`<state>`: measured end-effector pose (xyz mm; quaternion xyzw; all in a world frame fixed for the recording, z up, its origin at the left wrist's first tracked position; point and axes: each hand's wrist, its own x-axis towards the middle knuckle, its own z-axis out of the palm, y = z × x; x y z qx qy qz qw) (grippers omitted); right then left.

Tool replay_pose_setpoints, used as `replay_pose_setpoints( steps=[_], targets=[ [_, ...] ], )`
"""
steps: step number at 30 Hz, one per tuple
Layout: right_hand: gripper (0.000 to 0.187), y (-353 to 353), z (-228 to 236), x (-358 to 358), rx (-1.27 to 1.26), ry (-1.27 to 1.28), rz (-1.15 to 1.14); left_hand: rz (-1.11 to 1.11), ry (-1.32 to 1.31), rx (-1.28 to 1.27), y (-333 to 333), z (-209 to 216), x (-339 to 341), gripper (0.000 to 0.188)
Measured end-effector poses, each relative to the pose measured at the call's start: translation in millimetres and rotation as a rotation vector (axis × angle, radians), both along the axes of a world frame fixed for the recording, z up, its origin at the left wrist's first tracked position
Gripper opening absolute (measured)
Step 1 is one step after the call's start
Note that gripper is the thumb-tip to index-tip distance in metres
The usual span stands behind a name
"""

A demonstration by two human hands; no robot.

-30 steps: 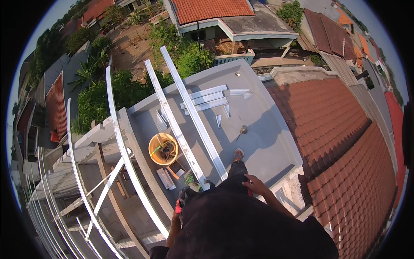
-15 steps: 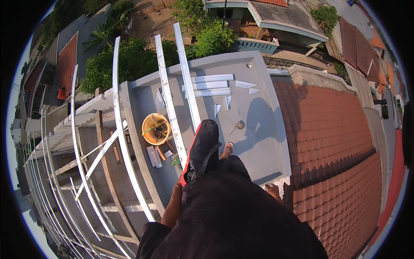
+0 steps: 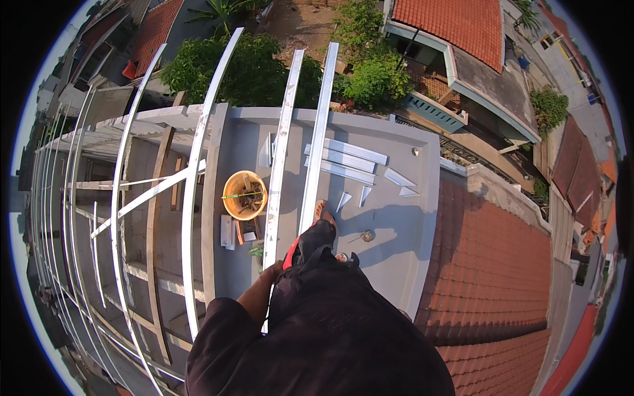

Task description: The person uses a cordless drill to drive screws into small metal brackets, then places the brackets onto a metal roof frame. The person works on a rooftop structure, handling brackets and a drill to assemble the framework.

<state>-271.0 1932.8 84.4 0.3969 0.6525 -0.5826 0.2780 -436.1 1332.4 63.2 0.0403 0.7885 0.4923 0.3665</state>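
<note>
My left hand (image 3: 272,271) is low by my left thigh, against a long pale metal roof beam (image 3: 280,146). Its fingers are mostly hidden, so its grip does not show. My right hand is out of sight behind my dark shirt (image 3: 330,323). A second metal beam (image 3: 319,135) runs parallel, just right of the first. My bare foot (image 3: 321,212) is beside that beam, below dark trousers with a red stripe (image 3: 290,253).
On the grey slab (image 3: 389,257) are several cut metal strips (image 3: 350,150), metal triangles (image 3: 399,177) and a small round object (image 3: 367,235). A yellow bucket (image 3: 228,204) of scraps stands left. Open framing (image 3: 158,244) lies further left; a tiled roof (image 3: 492,264) adjoins on the right.
My view has turned, and the beams now appear further right. My left foot has come down from a raised leg to beside the right beam. My right hand has gone out of sight.
</note>
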Motion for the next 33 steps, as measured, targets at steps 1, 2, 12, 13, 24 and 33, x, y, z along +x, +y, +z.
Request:
replay_pose_setpoints(
  steps=[1,2,12,13,24,33],
  targets=[
    [0.047,7.6,-17.0,29.1,-0.081,-0.027,0.053,-0.036,0.08,0.012,-9.4,-0.1,-5.2,0.045],
    [0.047,27.4,-41.9,31.5,-0.175,-0.032,0.079,-0.053,0.174,0.029,-15.5,-7.0,-24.8,0.045],
    [0.051,-72.7,98.3,-199.8,0.036,0.037,-0.157,0.005,-0.301,-0.163,-1.0,24.1,-154.0,0.038],
    [0.05,-75.4,103.3,-213.8,0.047,0.094,-0.06,0.015,-0.298,-0.171,6.5,38.4,-161.2,0.038],
    [0.036,29.3,100.1,-302.4,0.207,-0.134,0.338,0.511,0.055,0.104,59.5,44.6,-80.1,0.025],
    [0.034,119.7,82.0,-446.2,0.064,-0.058,0.208,0.965,-0.57,-0.071,181.5,17.1,-95.2,0.023]
  ],
)
